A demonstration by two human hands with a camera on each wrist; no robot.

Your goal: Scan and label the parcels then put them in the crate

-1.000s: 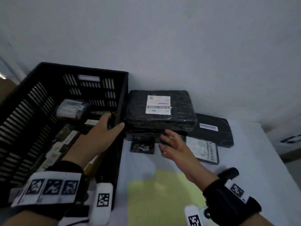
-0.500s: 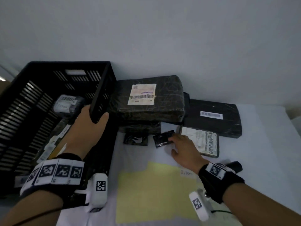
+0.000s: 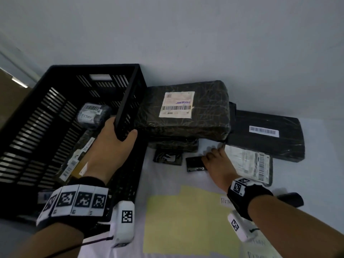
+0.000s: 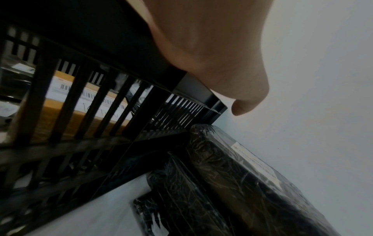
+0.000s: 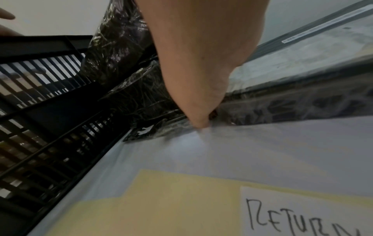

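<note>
Crate [image 3: 128, 94] left of stacked parcels [image 3: 186, 116]; flat parcels [image 3: 266, 135] right, seemingly overlapping.

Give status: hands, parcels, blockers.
Left hand grips crate rim. Right hand on small black parcel on table, grip unclear. Labelled parcels already in crate. Big parcel stack close behind; nothing blocking.

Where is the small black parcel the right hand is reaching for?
In the head view, the small parcel lies on the table right of the crate, before the big labelled parcel, under the right hand's fingertips.
</note>
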